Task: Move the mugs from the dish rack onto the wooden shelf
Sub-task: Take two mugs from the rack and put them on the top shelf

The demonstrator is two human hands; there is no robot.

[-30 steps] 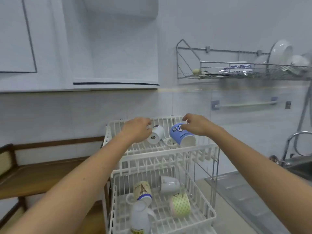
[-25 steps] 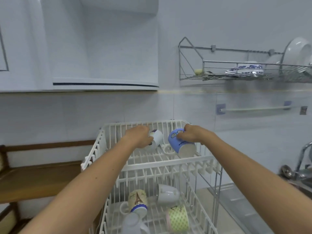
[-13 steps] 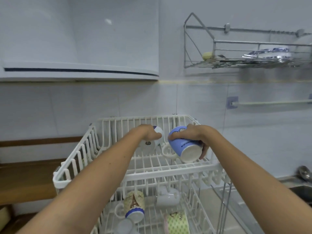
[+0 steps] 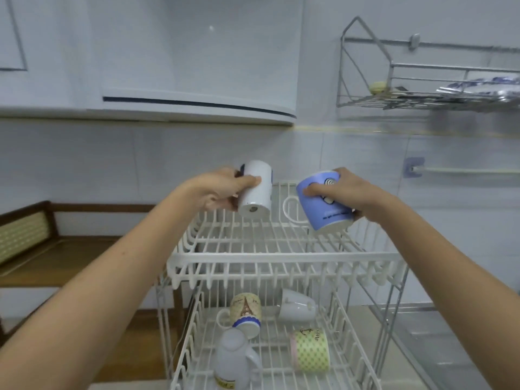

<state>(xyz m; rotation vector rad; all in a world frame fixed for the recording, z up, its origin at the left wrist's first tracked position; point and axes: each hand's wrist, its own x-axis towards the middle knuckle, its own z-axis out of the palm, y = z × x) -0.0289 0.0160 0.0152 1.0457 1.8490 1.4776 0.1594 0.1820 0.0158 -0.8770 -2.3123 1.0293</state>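
A pale tiled kitchen wall with a hanging metal wall rack (image 4: 427, 88) at 2 o'clock forms the background; a two-tier white dish rack (image 4: 284, 257) stands at centre, and the wooden shelf (image 4: 56, 260) lies at 9 o'clock, just beside the rack's left edge. I hold one mug in each hand above the upper tier. My left hand (image 4: 222, 190) is wrapped around the white mug (image 4: 256, 192), tipped so one flat end faces the camera; I judge this tilt to follow from lifting it off the rack's prongs, where mugs drain mouth-down. My right hand (image 4: 343, 190) clasps the blue mug (image 4: 323, 204) from above, rim angled toward 5 o'clock and its white handle pointing toward 9 o'clock; the rim appears just clear of the wires, though contact cannot be excluded. The upper tier otherwise looks bare. On the lower tier, toward 6 o'clock and well apart from both hands, remain a tower-print mug (image 4: 246, 313), a plain white mug (image 4: 297, 305), a green-patterned mug (image 4: 309, 351) and a translucent jug (image 4: 233, 358). I judge the next carry must travel toward 9 o'clock to reach the shelf.
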